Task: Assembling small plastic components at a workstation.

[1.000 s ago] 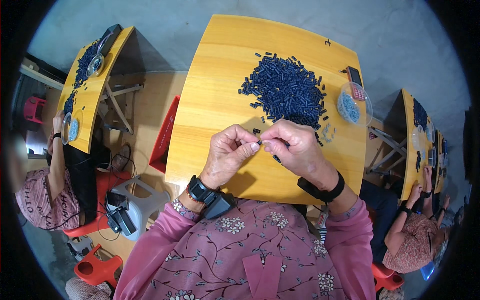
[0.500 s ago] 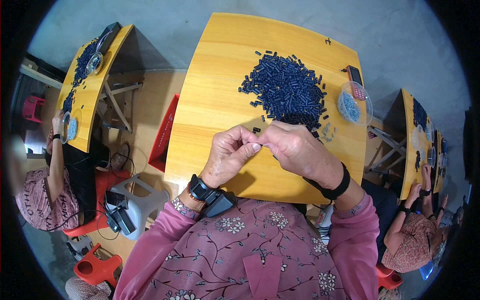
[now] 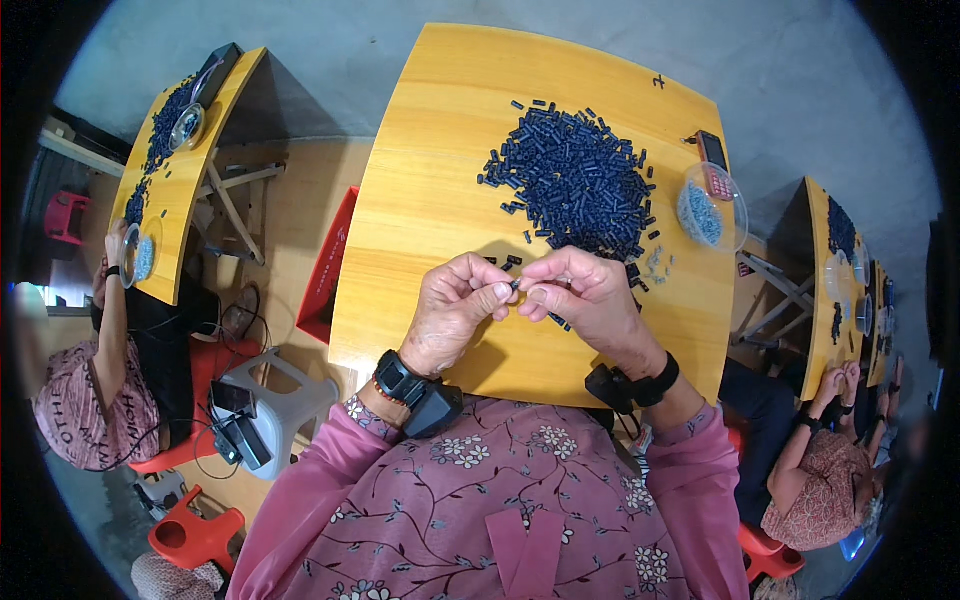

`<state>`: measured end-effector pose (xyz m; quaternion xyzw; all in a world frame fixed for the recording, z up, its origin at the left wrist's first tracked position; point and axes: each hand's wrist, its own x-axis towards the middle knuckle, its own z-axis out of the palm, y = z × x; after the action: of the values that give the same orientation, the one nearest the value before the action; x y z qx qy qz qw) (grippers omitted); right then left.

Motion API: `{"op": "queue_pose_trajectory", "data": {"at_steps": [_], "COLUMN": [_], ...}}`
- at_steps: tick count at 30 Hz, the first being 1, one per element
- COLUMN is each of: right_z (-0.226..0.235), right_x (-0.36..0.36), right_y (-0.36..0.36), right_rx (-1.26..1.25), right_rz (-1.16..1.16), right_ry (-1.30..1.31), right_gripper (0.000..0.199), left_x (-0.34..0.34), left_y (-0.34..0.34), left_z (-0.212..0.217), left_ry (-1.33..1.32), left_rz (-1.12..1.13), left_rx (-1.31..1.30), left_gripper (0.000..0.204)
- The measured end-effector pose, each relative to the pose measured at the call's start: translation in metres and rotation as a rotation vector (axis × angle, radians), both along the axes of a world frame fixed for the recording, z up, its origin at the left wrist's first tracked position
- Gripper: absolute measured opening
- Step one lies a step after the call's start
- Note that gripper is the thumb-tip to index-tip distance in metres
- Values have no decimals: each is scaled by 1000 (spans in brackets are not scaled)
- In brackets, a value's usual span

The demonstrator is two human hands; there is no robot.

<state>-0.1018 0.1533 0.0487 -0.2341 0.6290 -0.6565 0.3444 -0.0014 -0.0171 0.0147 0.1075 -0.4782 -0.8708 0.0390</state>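
Over the near part of my wooden table (image 3: pixel 400 190), both hands meet with fingertips pinched together. My left hand (image 3: pixel 452 312) holds a small dark plastic piece (image 3: pixel 515 285) between thumb and index finger. My right hand (image 3: pixel 590 300) is closed in a pinch right beside that piece; what its fingertips hold is too small to make out. Beyond my hands lies a large heap of short dark blue tubular pieces (image 3: pixel 565 175). A few single dark pieces (image 3: pixel 512 261) lie just past my left fingertips. Several tiny grey parts (image 3: pixel 657 264) are scattered to the right of the heap.
A clear round bowl (image 3: pixel 705 212) of light grey parts stands at the table's right edge, beside a dark calculator-like device (image 3: pixel 711 152). A red crate (image 3: pixel 330 265) is left of the table. People work at tables on both sides; a grey stool (image 3: pixel 285 400) stands left.
My right hand has turned and drawn slightly back, its thumb now showing, and the dark piece between the fingertips has come into view. My left hand has barely moved.
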Motion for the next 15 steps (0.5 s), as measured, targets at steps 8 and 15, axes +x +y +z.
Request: {"op": "queue_pose_trajectory", "data": {"at_steps": [8, 15], "right_z": [-6, -12], "right_x": [18, 43], "right_y": [3, 3], "right_rx": [62, 73], "right_rz": [12, -33], "right_ry": [606, 819], "right_gripper": [15, 28], "left_x": [9, 23], "left_y": [2, 7], "left_z": [-1, -15], "left_ry": [-16, -47], "left_rz": [-38, -55], "left_rx": [40, -26], "left_gripper": [4, 5]}}
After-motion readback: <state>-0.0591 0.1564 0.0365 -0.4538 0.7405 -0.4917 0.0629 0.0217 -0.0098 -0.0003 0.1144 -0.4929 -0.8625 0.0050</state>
